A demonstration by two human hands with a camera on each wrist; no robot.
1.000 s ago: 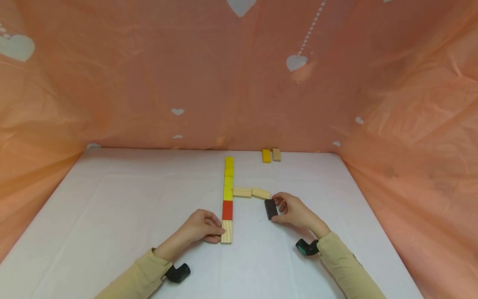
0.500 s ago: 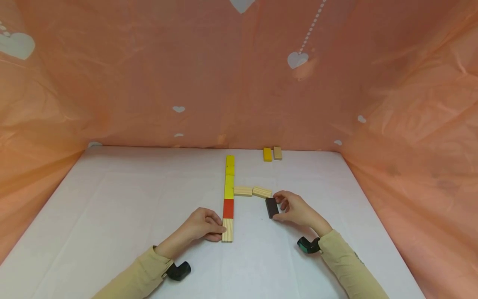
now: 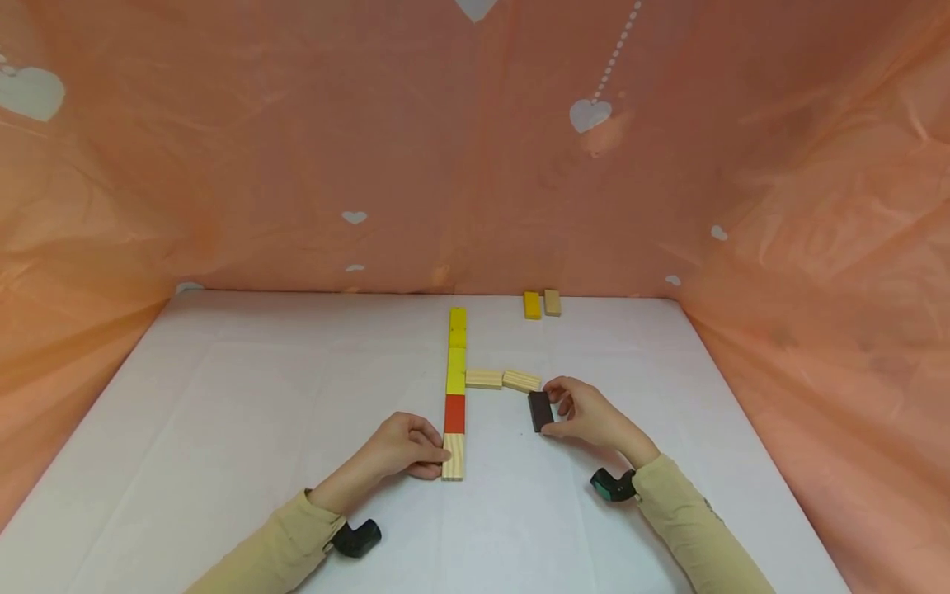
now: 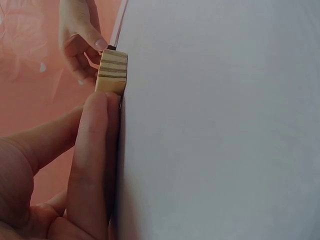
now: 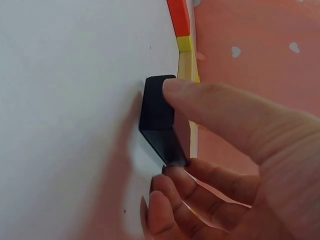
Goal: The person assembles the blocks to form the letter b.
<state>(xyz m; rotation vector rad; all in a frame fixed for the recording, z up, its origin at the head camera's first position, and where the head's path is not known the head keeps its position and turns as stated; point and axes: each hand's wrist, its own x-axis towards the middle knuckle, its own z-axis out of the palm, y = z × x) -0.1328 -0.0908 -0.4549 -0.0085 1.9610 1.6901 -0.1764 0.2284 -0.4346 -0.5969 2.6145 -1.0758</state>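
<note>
The left hand (image 3: 406,445) grips a pale, grained wooden rectangular block (image 3: 454,462), thumb laid on its top and fingers bent against the side nearest the palm. Directly beyond that hand's block, in one straight row leading away from it, lie a red rectangular block (image 3: 455,414) and then a bright yellow strip of blocks (image 3: 456,363).

The right hand (image 3: 586,417) pinches a black rectangular block (image 3: 541,411) by its ends, thumb on the near end and fingertips at the far one, the grip only as wide as the block is long. Whether it bears fully on the white-covered table (image 3: 260,412) is hard to tell.

Beyond the right hand's fingertips and to their left lies a slanted pale wooden block (image 3: 522,380), close to the black block's far end; farther left, a straight pale wooden block (image 3: 484,379) reaches to the yellow strip. Well past the right hand, a deep yellow block (image 3: 532,305) and a tan block (image 3: 552,303) lie side by side.
</note>
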